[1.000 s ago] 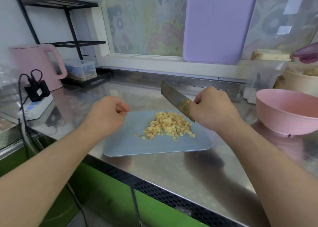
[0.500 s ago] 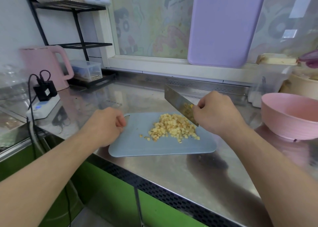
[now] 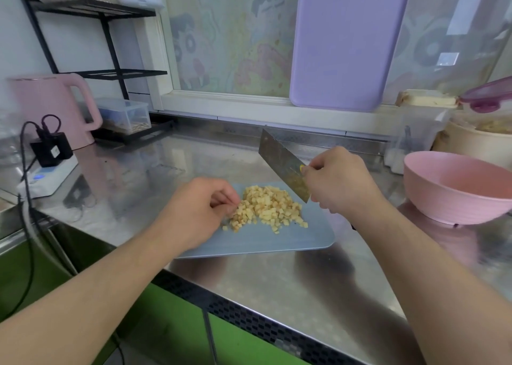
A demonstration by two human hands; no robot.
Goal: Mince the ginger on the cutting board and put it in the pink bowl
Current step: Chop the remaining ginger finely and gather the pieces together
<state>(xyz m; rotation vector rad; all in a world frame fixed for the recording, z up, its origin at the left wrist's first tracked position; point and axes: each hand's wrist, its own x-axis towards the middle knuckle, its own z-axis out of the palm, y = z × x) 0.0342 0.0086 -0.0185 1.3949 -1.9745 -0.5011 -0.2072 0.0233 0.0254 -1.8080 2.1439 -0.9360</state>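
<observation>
Ginger [image 3: 267, 208]: heap of small pale-yellow cubes on the middle of the cutting board, a few loose bits at its 7 and 5 o'clock edges.
Cutting board [image 3: 277, 241]: pale blue, flat on the steel bench [image 3: 291, 281], near the front edge.
Right hand [image 3: 339, 180]: fingers curled tight round the handle of the cleaver [image 3: 282, 164]; the handle itself is hidden in the fist.
Cleaver blade: lifted clear of the board, tilted, its tip pointing to 11 o'clock, its heel just above the heap's 2 o'clock side.
Left hand [image 3: 198, 211]: over the board's 9 o'clock end, fingers curled with the tips drawn together at the heap's 9 o'clock edge; whether they pinch any cubes I cannot tell.
Pink bowl [image 3: 454, 187]: upright on the bench at 3 o'clock from the board, well apart from it; its inside is not visible.
Pink kettle [image 3: 52, 110]: at 10 o'clock on the bench, beside a white power strip [image 3: 47, 177] with black plugs.
Lilac board [image 3: 346, 40]: leaning upright against the window at 12 o'clock.
</observation>
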